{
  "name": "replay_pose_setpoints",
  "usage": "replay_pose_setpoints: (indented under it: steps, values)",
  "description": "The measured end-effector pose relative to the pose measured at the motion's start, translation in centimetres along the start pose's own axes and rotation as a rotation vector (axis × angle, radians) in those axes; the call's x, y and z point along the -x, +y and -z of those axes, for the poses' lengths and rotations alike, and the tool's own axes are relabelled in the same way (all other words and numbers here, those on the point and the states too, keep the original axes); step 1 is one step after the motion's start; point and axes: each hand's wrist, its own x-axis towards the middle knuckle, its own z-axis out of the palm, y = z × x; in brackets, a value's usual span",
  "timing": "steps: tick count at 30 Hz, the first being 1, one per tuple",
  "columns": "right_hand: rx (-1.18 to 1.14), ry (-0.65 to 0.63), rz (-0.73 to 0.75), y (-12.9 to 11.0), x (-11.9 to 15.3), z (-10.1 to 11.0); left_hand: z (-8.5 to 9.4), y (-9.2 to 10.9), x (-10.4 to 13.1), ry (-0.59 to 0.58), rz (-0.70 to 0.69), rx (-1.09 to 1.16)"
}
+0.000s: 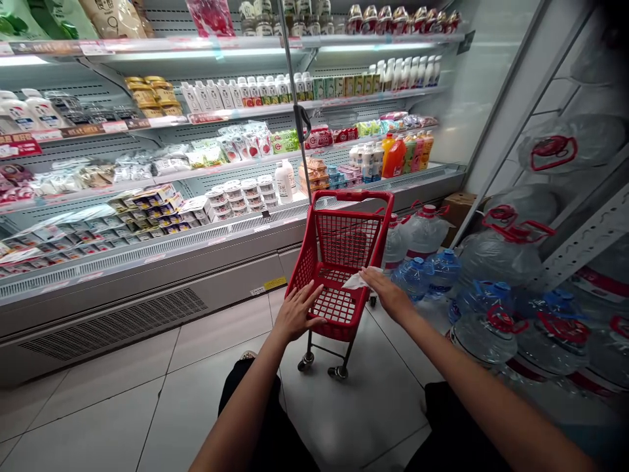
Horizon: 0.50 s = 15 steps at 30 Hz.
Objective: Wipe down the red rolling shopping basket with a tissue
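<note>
A small red plastic shopping cart with grid walls and metal legs on casters stands on the floor in front of me. My left hand lies with fingers spread at the cart's near left edge; nothing shows in it. At the cart's right side, my right hand has its fingers closed on a crumpled white tissue. The tissue hangs over the inside of the basket, near its right wall. Whether it touches the red plastic I cannot tell.
An open refrigerated display case with cartons, bottles and cups runs along the left and back. Large water bottles stand and are stacked close on the right. A cardboard box sits behind them. Pale floor tiles lie underneath.
</note>
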Motion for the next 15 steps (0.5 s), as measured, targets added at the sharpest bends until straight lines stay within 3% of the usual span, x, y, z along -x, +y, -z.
replay_pose_setpoints:
  steps: [4, 9, 12, 15]
  values:
    - [-0.040, 0.018, -0.013, -4.5, 4.1, -0.8, -0.5, 1.6, 0.0, 0.034, 0.073, -0.007]
    - [-0.007, 0.017, -0.040, -9.0, 9.4, -0.1, -1.2, 5.9, -0.5, 0.134, 0.164, 0.006]
    - [0.063, 0.028, -0.072, -10.5, 10.1, -0.4, -1.4, 8.9, -0.7, 0.166, 0.152, 0.047]
    - [0.101, 0.057, -0.029, -11.7, 9.0, -1.8, -1.3, 10.9, -0.6, 0.153, 0.022, 0.094]
